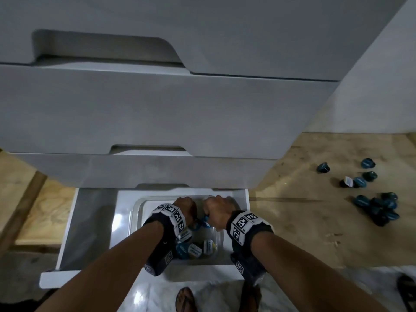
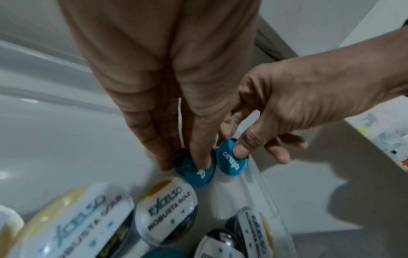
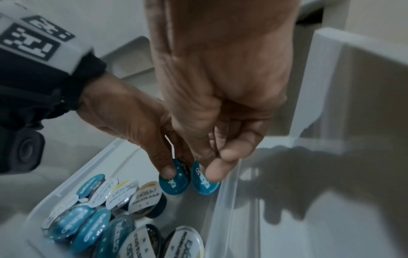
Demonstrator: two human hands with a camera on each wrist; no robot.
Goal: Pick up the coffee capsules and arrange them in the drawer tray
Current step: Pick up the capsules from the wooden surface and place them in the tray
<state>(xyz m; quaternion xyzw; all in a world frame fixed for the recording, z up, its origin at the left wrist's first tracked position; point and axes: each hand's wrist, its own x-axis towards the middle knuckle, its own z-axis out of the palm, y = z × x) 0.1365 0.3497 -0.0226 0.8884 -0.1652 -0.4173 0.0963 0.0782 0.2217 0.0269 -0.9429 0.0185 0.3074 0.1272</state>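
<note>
Inside the clear tray of the pulled-out bottom drawer, the left hand is pinching a teal-lidded capsule between thumb and fingers, tilting it on the tray floor. Just beside it, the right hand is pinching a second teal capsule the same way, its thumb pressing on the lid; the two capsules are sitting side by side, nearly touching, close to the tray's right wall. Nearer the person, a group of stored capsules is lying in rows in the tray, some with teal lids, some with white lids reading "EXCELSO ROBUSTA GOLD". Both wrists are wearing dark bands with black-and-white marker tags. Well off to the right, on the wooden floor, loose dark-blue capsules are lying scattered and partly heaped beside the grey drawer cabinet.
</note>
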